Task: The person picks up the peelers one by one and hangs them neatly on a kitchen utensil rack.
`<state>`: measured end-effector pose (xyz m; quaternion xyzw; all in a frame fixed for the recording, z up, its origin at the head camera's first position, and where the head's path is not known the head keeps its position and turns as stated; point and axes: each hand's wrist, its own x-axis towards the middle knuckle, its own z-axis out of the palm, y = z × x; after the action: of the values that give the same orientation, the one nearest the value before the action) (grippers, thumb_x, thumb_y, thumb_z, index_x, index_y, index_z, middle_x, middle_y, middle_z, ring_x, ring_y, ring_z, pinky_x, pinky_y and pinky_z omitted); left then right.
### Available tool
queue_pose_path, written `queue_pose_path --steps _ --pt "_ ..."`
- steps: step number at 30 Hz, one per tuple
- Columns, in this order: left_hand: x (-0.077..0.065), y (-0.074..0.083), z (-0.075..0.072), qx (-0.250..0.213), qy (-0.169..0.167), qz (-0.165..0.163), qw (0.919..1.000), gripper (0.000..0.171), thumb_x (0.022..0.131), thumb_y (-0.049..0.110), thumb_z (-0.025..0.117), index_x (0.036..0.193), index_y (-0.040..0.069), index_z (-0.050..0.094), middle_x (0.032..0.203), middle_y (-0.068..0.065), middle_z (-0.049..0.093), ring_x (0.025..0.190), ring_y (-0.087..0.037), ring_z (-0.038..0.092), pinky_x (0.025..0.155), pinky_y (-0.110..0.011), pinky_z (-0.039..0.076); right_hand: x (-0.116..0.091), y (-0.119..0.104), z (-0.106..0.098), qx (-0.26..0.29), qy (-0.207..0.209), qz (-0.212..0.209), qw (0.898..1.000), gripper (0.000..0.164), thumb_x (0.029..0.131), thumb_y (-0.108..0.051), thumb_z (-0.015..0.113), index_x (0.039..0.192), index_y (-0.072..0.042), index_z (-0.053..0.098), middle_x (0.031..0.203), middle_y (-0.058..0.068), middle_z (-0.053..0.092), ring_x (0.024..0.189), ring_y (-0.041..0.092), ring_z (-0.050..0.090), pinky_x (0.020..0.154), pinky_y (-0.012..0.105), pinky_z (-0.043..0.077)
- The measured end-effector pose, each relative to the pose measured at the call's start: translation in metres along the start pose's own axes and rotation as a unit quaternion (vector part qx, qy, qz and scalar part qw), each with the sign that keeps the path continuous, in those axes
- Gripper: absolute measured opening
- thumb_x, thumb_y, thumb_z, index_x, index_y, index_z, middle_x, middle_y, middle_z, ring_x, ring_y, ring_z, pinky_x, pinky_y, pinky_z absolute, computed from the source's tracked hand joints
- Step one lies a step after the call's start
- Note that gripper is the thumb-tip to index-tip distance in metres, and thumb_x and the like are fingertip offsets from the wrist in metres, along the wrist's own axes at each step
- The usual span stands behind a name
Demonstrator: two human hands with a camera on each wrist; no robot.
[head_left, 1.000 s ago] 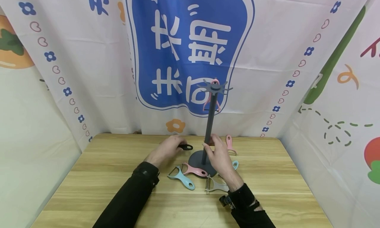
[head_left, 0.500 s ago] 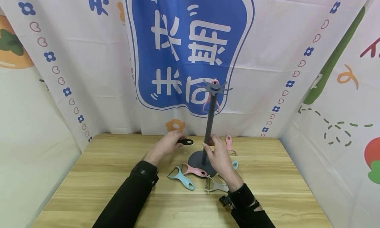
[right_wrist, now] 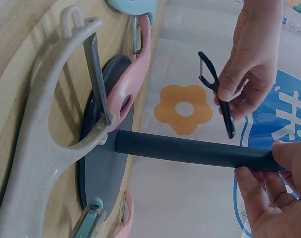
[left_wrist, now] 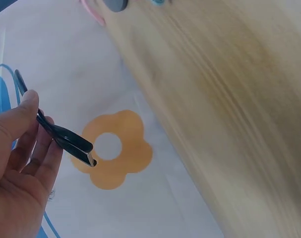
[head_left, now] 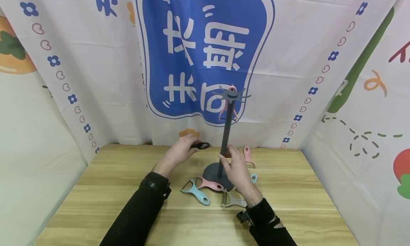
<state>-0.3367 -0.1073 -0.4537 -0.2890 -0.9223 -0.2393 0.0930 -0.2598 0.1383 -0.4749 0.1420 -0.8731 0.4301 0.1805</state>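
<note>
My left hand [head_left: 177, 153] pinches a black peeler [head_left: 201, 145] by its handle, raised above the back edge of the table. In the left wrist view the peeler [left_wrist: 71, 142] sits between thumb and fingers, its blade end pointing away from the palm. My right hand [head_left: 238, 169] grips the upright pole [head_left: 226, 134] of a dark grey stand, thumb on one side and fingers on the other. From the stand's hooked top [head_left: 232, 94] hangs a pink peeler [head_left: 236, 114]. The round base [head_left: 209, 170] rests on the table, partly covered by my right hand.
A pink peeler [head_left: 212, 184] overlaps the base's front, beside a light blue peeler [head_left: 198, 194]. A pale grey peeler [head_left: 235, 201] and another blue one [head_left: 254, 177] lie partly behind my right arm. Another pink peeler [head_left: 247, 153] lies back right. A printed curtain [head_left: 112, 79] hangs behind.
My left hand has lifted the black peeler from near the tabletop, up and slightly toward the back. My right hand and the stand have stayed still.
</note>
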Motion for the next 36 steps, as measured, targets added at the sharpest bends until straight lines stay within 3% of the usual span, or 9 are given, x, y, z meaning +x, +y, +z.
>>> queue_pose_path --steps 5,15,36 --pt "0.003 0.002 -0.006 -0.016 0.044 0.018 0.9987 0.031 0.094 0.010 0.076 0.125 0.007 0.070 0.119 -0.006 0.068 0.110 -0.020 0.064 0.097 -0.038 0.054 0.000 0.000 0.000 0.000 0.000 -0.003 1.000 0.024 0.101 -0.024 0.068 0.119 -0.009 0.065 0.109 0.001 0.065 0.106 0.021 0.068 0.076 0.035 0.062" --pt "0.008 0.012 -0.018 -0.055 0.077 -0.024 0.9953 0.030 0.096 0.015 0.074 0.126 0.012 0.070 0.120 -0.004 0.066 0.110 -0.020 0.064 0.094 -0.038 0.055 0.000 0.001 0.000 0.002 0.000 -0.005 1.000 0.021 0.101 -0.023 0.067 0.118 -0.011 0.064 0.109 0.001 0.065 0.107 0.020 0.068 0.076 0.035 0.062" --pt "0.023 0.029 -0.045 -0.076 0.153 0.006 0.9853 0.031 0.098 0.022 0.071 0.129 0.016 0.069 0.120 -0.001 0.064 0.108 -0.017 0.063 0.092 -0.036 0.055 0.000 0.001 0.000 0.008 -0.003 -0.003 1.000 0.023 0.101 -0.022 0.067 0.120 -0.009 0.064 0.109 0.002 0.065 0.107 0.021 0.068 0.076 0.036 0.062"
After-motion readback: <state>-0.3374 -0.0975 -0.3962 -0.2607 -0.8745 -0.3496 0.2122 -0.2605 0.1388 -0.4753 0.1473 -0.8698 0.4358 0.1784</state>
